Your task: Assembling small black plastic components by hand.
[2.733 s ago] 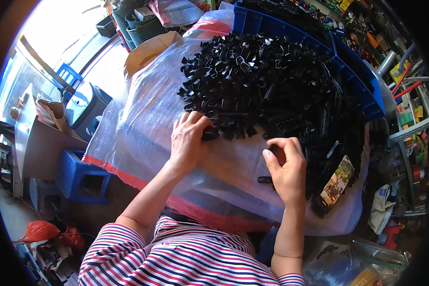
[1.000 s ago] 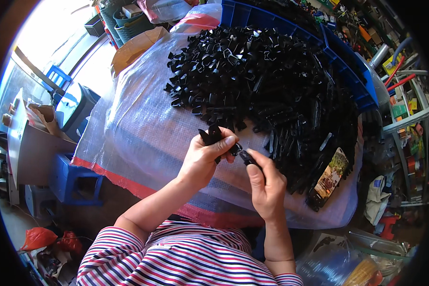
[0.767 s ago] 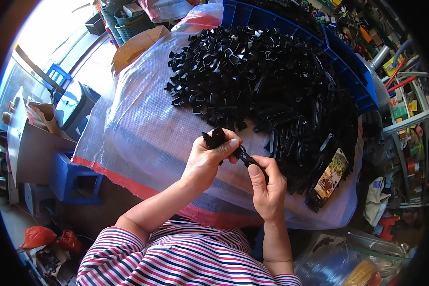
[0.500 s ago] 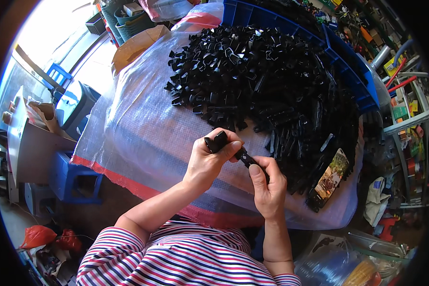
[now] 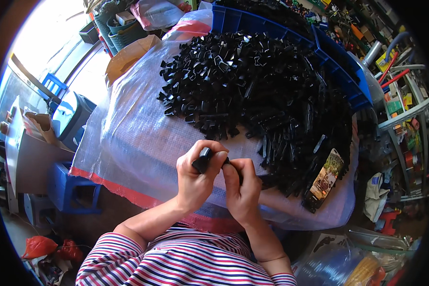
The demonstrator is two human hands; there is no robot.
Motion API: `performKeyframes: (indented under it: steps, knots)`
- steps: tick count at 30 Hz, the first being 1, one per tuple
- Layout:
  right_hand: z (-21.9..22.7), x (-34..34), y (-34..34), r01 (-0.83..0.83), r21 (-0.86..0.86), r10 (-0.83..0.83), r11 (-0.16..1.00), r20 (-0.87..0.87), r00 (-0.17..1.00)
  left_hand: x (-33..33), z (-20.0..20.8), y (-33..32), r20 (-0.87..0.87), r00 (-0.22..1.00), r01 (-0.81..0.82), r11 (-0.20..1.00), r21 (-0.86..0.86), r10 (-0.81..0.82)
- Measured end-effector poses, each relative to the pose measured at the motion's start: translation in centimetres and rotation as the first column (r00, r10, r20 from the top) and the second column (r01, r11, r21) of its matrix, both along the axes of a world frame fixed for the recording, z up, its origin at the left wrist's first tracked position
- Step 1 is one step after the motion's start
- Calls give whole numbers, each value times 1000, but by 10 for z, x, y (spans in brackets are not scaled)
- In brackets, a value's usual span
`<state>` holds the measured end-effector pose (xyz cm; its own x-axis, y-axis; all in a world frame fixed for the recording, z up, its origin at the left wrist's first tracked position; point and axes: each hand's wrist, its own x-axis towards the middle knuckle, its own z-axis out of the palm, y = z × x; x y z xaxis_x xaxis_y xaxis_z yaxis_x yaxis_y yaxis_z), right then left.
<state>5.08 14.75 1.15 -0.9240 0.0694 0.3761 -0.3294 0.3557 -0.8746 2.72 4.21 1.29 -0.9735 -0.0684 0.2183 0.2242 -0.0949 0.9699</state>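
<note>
Close together above the near part of the sheet, my two hands work on black plastic parts. My left hand [image 5: 194, 178] is wrapped round a black plastic piece [image 5: 202, 160] whose blunt end sticks out past the thumb. My right hand [image 5: 243, 193] is closed, its thumb and forefinger pinching a thin black part [image 5: 226, 161] that meets the left fingers. Most of what both hands hold is hidden by the fingers. Beyond them lies a heap of small bent black plastic pieces [image 5: 224, 64], with long narrow black pieces [image 5: 283, 148] on its right side.
A whitish woven sheet [image 5: 133, 124] with a red edge lies under the heap. A phone [image 5: 326, 178] showing a picture rests on the right. Blue bins [image 5: 338, 66] stand behind. Blue stools [image 5: 64, 190] are at left, a metal rack [image 5: 405, 114] at right.
Both hands have come nearer to me, and my right hand has moved left, up against my left. The long black part that showed between them is now mostly covered.
</note>
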Motion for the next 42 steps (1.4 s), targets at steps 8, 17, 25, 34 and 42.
performKeyframes:
  steps: [8, 17, 25, 34, 42]
  knots:
    - [29, -41, 22, 6, 598, 33, 801, -54, 998, -20, -10, -31, 288, 801, 131, 622, 772, -526]
    - [2, -90, 47, 176, 898, -4, 403, -190, 982, -82, -20, -109, 1, 935, -342, 904, -257, 354]
    - [34, -59, 50, -39, 434, 6, 900, 77, 997, -89, -37, -110, -312, 926, -377, 517, -769, 212]
    - [20, -31, 35, -234, -159, 225, 959, -73, 972, -54, 12, -37, 295, 842, 380, 885, 270, -452]
    - [3, -17, 37, -47, -155, 55, 987, 47, 997, -47, 2, -11, 209, 828, 388, 801, 457, -520]
